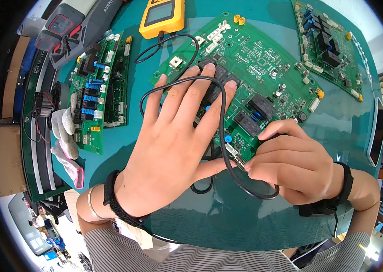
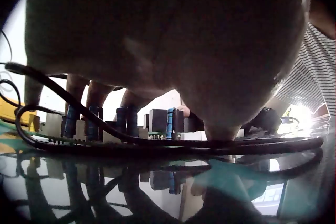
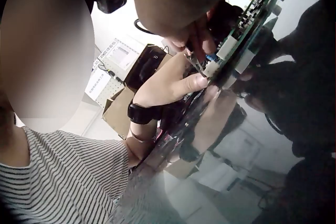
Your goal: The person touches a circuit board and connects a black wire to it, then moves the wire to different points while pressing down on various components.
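Note:
A large green circuit board (image 1: 264,54) lies at an angle on the table. My left hand (image 1: 164,140) spreads over its left part, fingertips on a row of black relays (image 1: 218,81) and thumb stretched to the board's near edge. Beside that thumb, my right hand (image 1: 295,163) is curled at the near corner, thumb and fingers pinching close to a row of header pins (image 1: 238,162). A black cable (image 1: 222,122) loops across the left fingers and curves in under the right hand, which hides its end. It runs from a yellow handheld meter (image 1: 162,20).
Other green boards stand at the left (image 1: 92,99) and lie at the upper right (image 1: 329,50). Work gloves (image 1: 67,140) and a grey case (image 1: 71,34) are on the left. A phone (image 1: 376,131) lies at the table's right edge.

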`<state>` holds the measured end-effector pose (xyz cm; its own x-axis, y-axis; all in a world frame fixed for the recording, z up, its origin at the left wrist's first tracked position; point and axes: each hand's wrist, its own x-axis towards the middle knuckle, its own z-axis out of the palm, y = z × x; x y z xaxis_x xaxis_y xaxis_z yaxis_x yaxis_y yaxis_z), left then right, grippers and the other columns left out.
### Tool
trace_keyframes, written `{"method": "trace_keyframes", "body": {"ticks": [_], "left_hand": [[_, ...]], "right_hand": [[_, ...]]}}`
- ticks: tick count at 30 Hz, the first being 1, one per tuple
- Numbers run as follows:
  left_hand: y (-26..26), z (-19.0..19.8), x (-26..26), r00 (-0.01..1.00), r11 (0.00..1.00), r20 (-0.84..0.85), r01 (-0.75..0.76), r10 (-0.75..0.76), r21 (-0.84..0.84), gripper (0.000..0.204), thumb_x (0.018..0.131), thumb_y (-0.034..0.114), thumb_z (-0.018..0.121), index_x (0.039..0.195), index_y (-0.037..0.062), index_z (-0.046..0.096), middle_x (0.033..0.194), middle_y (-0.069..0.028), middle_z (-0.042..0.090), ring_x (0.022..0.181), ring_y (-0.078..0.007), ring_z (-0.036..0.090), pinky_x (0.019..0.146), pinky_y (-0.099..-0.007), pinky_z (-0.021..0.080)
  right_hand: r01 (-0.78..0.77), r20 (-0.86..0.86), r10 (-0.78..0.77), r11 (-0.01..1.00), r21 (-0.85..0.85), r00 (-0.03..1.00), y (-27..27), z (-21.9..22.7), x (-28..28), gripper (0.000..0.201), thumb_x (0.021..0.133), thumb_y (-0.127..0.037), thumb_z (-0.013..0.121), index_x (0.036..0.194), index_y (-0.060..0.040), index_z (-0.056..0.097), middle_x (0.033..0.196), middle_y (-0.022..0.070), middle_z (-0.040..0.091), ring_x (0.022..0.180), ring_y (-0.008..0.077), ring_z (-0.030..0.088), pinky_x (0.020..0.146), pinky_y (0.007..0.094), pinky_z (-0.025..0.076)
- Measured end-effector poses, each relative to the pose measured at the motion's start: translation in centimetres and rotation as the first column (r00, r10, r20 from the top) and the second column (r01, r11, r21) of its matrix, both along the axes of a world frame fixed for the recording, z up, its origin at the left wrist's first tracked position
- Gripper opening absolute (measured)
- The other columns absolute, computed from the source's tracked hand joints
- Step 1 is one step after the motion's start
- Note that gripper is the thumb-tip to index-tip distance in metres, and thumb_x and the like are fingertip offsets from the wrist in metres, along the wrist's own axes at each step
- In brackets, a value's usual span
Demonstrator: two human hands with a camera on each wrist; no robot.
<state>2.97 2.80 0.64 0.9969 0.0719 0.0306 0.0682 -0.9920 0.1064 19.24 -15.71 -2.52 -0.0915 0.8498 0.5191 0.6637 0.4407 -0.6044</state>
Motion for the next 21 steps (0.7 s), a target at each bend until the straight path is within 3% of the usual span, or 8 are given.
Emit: {"method": "trace_keyframes", "body": {"ticks": [21], "left_hand": [[-0.10, -0.06, 0.02, 1.000, 1.000, 0.009, -0.003, 0.003, 0.003, 0.104, 0.076, 0.059, 0.076, 0.160, 0.0094, 0.039, 0.157, -0.0207, 0.038, 0.143, -0.0413, 0.040, 0.120, -0.0548, 0.028]], "right_hand": [[0.001, 0.084, -0.001, 1.000, 0.006, 0.996, 0.03, 0.04, 0.04, 0.009, 0.087, 0.003, 0.071, 0.095, 0.0005, 0.071, 0.095, 0.0104, 0.074, 0.084, 0.0248, 0.070, 0.089, 0.0482, 0.053]]}}
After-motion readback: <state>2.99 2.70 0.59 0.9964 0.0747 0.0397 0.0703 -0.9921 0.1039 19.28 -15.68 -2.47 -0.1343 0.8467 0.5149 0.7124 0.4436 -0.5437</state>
